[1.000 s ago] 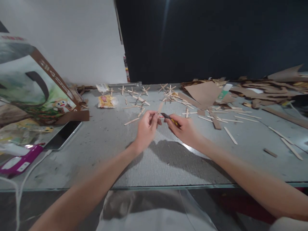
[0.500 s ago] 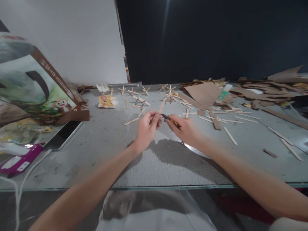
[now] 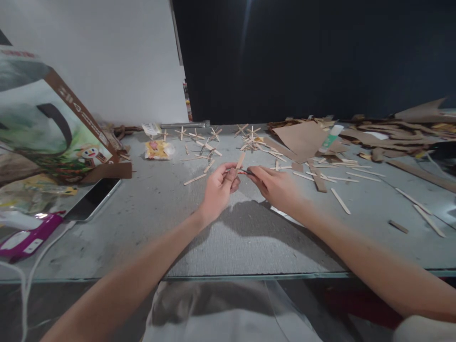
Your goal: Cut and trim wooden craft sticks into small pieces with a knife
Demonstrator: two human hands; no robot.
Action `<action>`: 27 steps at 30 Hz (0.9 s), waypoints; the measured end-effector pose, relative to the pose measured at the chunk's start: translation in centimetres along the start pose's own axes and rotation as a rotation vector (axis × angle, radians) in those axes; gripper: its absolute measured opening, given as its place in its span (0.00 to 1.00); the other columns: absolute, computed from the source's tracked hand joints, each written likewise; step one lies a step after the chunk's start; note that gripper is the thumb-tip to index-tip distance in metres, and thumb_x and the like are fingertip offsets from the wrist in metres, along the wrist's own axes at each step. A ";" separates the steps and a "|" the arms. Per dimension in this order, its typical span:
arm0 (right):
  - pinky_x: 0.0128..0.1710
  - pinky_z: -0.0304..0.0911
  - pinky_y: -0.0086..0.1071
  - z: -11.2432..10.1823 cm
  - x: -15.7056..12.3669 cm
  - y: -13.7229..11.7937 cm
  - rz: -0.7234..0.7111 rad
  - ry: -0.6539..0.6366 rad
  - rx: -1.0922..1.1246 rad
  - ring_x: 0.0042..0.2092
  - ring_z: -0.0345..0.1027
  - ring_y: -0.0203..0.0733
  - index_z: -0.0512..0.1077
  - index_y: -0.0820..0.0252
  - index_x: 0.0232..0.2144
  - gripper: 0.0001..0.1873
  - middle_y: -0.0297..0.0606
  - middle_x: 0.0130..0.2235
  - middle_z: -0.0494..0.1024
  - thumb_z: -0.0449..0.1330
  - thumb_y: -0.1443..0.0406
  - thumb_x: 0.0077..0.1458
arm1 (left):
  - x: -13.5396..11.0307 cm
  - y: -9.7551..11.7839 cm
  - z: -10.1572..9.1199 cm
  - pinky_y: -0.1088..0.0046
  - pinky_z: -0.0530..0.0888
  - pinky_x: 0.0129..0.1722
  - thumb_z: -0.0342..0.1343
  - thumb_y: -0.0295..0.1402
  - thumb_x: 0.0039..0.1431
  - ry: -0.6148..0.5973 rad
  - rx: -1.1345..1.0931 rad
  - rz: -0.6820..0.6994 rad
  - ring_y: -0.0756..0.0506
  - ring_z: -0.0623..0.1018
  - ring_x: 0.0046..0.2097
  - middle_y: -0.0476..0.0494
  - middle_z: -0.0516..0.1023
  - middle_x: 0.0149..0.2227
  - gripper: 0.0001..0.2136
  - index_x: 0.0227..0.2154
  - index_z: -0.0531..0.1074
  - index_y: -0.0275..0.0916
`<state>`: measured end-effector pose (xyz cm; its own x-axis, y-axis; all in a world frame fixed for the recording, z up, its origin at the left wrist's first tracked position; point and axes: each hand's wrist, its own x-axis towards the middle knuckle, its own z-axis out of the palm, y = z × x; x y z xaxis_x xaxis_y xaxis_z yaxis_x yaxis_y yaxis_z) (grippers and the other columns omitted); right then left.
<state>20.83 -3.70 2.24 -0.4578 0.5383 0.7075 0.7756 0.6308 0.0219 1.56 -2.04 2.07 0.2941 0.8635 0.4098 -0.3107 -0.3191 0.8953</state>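
Note:
My left hand (image 3: 220,189) is closed on a wooden craft stick (image 3: 241,160), pinched between thumb and fingers so that its upper end points up and away. Opposite it, my right hand (image 3: 272,186) is wrapped round a slim dark utility knife (image 3: 250,172), most of which the fingers hide. The knife's narrow front part reaches across to the stick near my left fingertips; whether it touches the wood I cannot tell. Both hands are held above the grey table (image 3: 213,251). Beneath my right wrist lies a shiny pale object (image 3: 285,214), partly covered.
Crossed craft sticks (image 3: 215,134) stand along the back, with loose sticks (image 3: 341,201) to the right. A glue stick (image 3: 331,138) leans on cardboard (image 3: 299,137). At left are a yellow packet (image 3: 156,149), a phone (image 3: 94,199), a purple device (image 3: 32,237) and a printed box (image 3: 53,128).
My right hand has turned and its fingers now cover the knife's yellow-marked handle, which showed before. The stick in my left hand has tilted slightly to the right.

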 end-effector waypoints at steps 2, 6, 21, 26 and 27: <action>0.28 0.53 0.34 0.1 0.0 0.1 -0.021 0.014 -0.010 0.31 0.73 0.42 0.72 0.58 0.43 0.22 0.41 0.33 0.80 0.41 0.58 0.79 | -0.1 0.1 0.0 0.72 0.54 0.24 0.63 0.56 0.63 0.000 0.029 0.027 0.52 0.60 0.22 0.58 0.61 0.21 0.23 0.42 0.71 0.39; 0.29 0.54 0.35 0.3 0.0 0.1 -0.050 0.013 -0.076 0.32 0.73 0.43 0.72 0.57 0.43 0.19 0.40 0.32 0.79 0.43 0.60 0.79 | -0.3 0.1 0.0 0.72 0.56 0.25 0.63 0.57 0.62 -0.048 0.082 0.063 0.51 0.61 0.23 0.57 0.62 0.21 0.24 0.42 0.71 0.39; 0.30 0.61 0.33 0.4 -0.1 0.1 0.024 0.016 0.206 0.31 0.74 0.43 0.72 0.55 0.44 0.16 0.39 0.33 0.81 0.47 0.58 0.78 | -0.9 0.4 0.8 0.71 0.57 0.26 0.60 0.56 0.65 -0.075 0.022 0.023 0.51 0.60 0.24 0.57 0.59 0.22 0.24 0.46 0.74 0.38; 0.32 0.65 0.34 0.7 -0.1 0.2 0.110 0.062 0.324 0.32 0.72 0.43 0.73 0.54 0.44 0.16 0.38 0.32 0.78 0.48 0.57 0.77 | -0.7 0.8 1.2 0.72 0.58 0.26 0.62 0.53 0.65 -0.027 -0.084 0.030 0.52 0.59 0.23 0.58 0.59 0.22 0.21 0.47 0.73 0.40; 0.35 0.66 0.35 0.7 0.0 0.2 0.114 0.099 0.290 0.35 0.73 0.45 0.74 0.54 0.46 0.16 0.40 0.35 0.78 0.48 0.57 0.77 | -0.8 0.9 1.2 0.72 0.58 0.26 0.62 0.53 0.66 -0.024 -0.063 0.057 0.51 0.59 0.24 0.57 0.60 0.22 0.21 0.47 0.73 0.40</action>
<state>20.69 -3.21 1.70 -0.3198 0.5667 0.7593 0.6570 0.7101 -0.2533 2.14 -3.47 2.80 0.2957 0.8346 0.4649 -0.3836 -0.3419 0.8579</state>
